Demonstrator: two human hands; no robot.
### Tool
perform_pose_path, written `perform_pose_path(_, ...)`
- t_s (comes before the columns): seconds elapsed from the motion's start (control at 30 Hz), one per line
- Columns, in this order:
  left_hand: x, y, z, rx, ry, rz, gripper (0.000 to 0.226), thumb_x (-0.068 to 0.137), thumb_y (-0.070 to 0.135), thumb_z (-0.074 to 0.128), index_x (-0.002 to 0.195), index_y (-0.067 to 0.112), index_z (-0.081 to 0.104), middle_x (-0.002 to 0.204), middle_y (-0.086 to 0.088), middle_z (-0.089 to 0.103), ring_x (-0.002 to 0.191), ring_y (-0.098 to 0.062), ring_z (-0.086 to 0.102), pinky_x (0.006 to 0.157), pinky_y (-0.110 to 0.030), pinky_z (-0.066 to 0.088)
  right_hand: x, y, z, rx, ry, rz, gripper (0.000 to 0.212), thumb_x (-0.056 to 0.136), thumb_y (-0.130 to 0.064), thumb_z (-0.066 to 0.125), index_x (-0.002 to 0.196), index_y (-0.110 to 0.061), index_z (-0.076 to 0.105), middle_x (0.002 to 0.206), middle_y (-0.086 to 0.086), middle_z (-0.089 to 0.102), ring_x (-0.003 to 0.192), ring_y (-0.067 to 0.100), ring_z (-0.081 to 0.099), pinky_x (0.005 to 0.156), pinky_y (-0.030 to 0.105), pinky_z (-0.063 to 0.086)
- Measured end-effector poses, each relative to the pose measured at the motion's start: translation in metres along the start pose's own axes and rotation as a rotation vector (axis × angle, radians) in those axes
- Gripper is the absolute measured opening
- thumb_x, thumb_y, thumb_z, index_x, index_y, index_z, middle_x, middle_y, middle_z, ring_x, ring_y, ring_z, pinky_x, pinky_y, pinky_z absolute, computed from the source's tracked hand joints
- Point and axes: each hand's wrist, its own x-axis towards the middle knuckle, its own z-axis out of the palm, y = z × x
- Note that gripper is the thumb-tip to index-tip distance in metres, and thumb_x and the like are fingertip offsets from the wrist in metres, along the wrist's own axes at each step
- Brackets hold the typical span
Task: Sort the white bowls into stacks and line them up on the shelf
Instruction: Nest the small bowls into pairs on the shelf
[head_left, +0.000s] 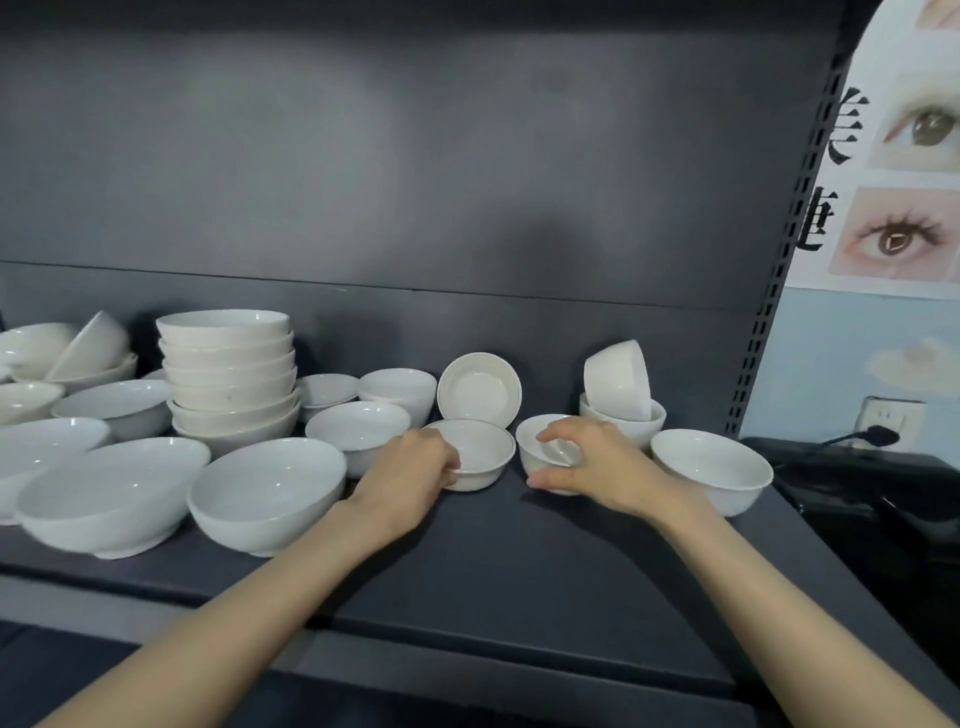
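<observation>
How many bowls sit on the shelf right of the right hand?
3: a wide bowl at the front right, an upright bowl behind it, and a tipped bowl on its side in that one. More may be nested unseen.

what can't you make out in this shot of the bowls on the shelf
All in the head view:
- The left hand covers the line-rimmed bowl's near side, hiding part of its grip.
- The right hand covers much of the small plain bowl.
- The leftmost bowls are cut by the frame edge; count unclear.
- The tall stack hides whatever stands behind it.
- The black object at the right is too dark to name.
</observation>
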Motion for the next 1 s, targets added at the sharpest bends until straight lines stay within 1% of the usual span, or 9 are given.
perform_pose_path(0.17,-0.019,-0.006,-0.001,-0.138,0.101,0.058,0.012,0.087,0.014,0.067,0.095,0.008,0.074,0.096,-0.009,0.068,0.092,-0.025,0.060,0.080,-0.031,0.044,-0.006,-0.008,0.007,0.019,0.028,-0.110,0.061,0.073,-0.044,0.078,0.126,-0.019,0.059,0.131,-0.005,0.057,0.123,0.012,0.048,0.100,0.023,0.036)
perform_pose_path(0.3,-0.030,-0.011,-0.005,-0.212,0.108,0.097,0.009,0.081,0.013,0.073,0.089,0.011,0.076,0.089,-0.005,0.071,0.084,-0.019,0.059,0.075,-0.027,0.043,-0.015,-0.018,0.011,-0.010,0.056,-0.198,0.054,0.075,-0.038,0.079,0.123,-0.020,0.062,0.131,-0.006,0.055,0.126,0.011,0.039,0.091,0.009,0.020)
perform_pose_path(0.37,-0.034,-0.012,-0.007,-0.247,0.100,0.114,0.008,0.080,0.014,0.074,0.088,0.011,0.076,0.088,-0.003,0.070,0.080,-0.015,0.056,0.073,-0.023,0.041,-0.018,-0.021,0.013,-0.034,0.059,-0.195,0.053,0.075,-0.038,0.078,0.123,-0.023,0.063,0.137,-0.004,0.051,0.132,0.014,0.032,0.098,0.012,0.017)
perform_pose_path(0.47,-0.038,-0.016,-0.011,-0.284,0.092,0.142,0.008,0.079,0.015,0.076,0.086,0.011,0.076,0.087,-0.002,0.070,0.077,-0.013,0.058,0.069,-0.013,0.037,-0.023,-0.026,0.016,-0.059,0.069,-0.181,0.043,0.076,-0.039,0.077,0.116,-0.026,0.068,0.141,-0.001,0.047,0.137,0.019,0.027,0.110,0.026,0.021)
perform_pose_path(0.6,-0.041,-0.021,-0.015,-0.316,0.058,0.171,0.010,0.079,0.014,0.076,0.087,0.009,0.076,0.089,-0.004,0.071,0.078,-0.012,0.059,0.069,-0.003,0.035,-0.034,-0.033,0.020,-0.044,0.098,-0.150,0.029,0.077,-0.038,0.076,0.102,-0.025,0.074,0.142,-0.001,0.048,0.140,0.017,0.025,0.110,0.030,0.022)
perform_pose_path(0.7,-0.040,-0.019,-0.019,-0.329,0.016,0.193,0.015,0.079,0.013,0.076,0.093,0.007,0.075,0.095,-0.005,0.070,0.083,-0.012,0.059,0.072,-0.005,0.036,-0.046,-0.035,0.022,-0.018,0.141,-0.116,0.026,0.075,-0.039,0.077,0.096,-0.024,0.076,0.140,-0.002,0.051,0.139,0.015,0.027,0.109,0.031,0.025)
perform_pose_path(0.83,-0.029,-0.016,-0.035,-0.322,-0.119,0.203,0.033,0.079,0.014,0.075,0.111,0.012,0.070,0.102,0.007,0.065,0.096,-0.011,0.059,0.085,-0.018,0.041,-0.062,-0.033,0.022,-0.014,0.195,-0.095,0.024,0.073,-0.042,0.078,0.089,-0.025,0.077,0.130,-0.002,0.057,0.127,0.012,0.036,0.105,0.036,0.034)
perform_pose_path(0.93,-0.005,-0.017,-0.050,-0.471,-0.081,0.144,0.029,0.080,0.010,0.072,0.108,0.014,0.071,0.109,-0.001,0.069,0.097,-0.013,0.063,0.091,-0.026,0.048,-0.074,-0.032,0.019,0.007,0.230,-0.085,0.022,0.071,-0.041,0.079,0.085,-0.024,0.077,0.124,-0.003,0.058,0.119,0.007,0.037,0.099,0.026,0.033)
perform_pose_path(1.0,0.016,-0.016,-0.053,-0.449,-0.039,0.088,0.032,0.080,0.015,0.073,0.112,0.012,0.069,0.113,-0.001,0.067,0.097,-0.014,0.061,0.086,-0.022,0.044,-0.080,-0.029,0.017,0.011,0.245,-0.067,0.021,0.070,-0.040,0.080,0.084,-0.024,0.077,0.120,-0.006,0.058,0.113,0.004,0.037,0.094,0.019,0.030)
